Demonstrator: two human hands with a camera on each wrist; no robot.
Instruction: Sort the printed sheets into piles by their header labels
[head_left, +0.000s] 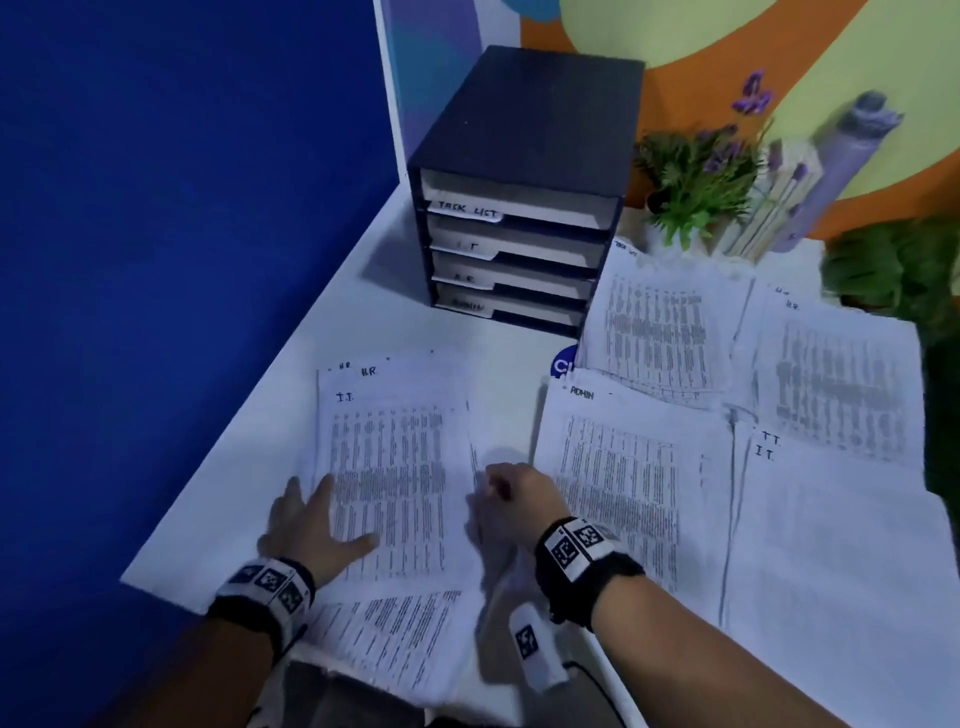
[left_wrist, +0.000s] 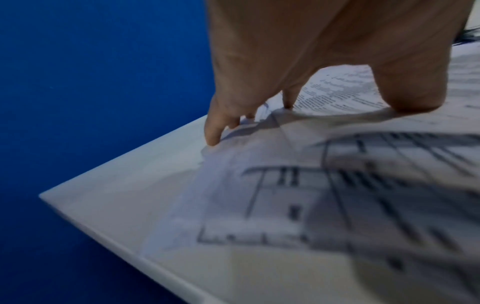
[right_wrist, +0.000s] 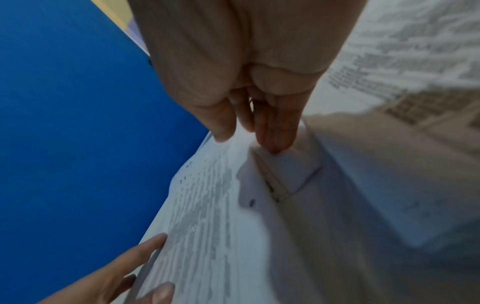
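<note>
An unsorted stack of printed sheets (head_left: 395, 467) lies at the front left of the white table (head_left: 441, 332). Its top sheet is headed "I.T."; sheets headed "HR" peek out beneath. My left hand (head_left: 317, 525) presses flat on the stack's left edge, fingers spread (left_wrist: 213, 135). My right hand (head_left: 511, 493) is curled at the stack's right edge, thumb and fingers (right_wrist: 272, 139) pinching the top sheet (right_wrist: 202, 226). Sorted piles lie to the right: ADMIN (head_left: 623, 467), I.T. (head_left: 831, 545), HR (head_left: 831, 374), and one headed task list (head_left: 660, 322).
A dark paper organiser (head_left: 519, 208) with labelled trays stands at the back. Potted plants (head_left: 696, 182) and a lilac roll (head_left: 841, 166) sit behind the piles. A blue wall (head_left: 156, 260) borders the table's left edge. A white tagged device (head_left: 535, 649) hangs by my right wrist.
</note>
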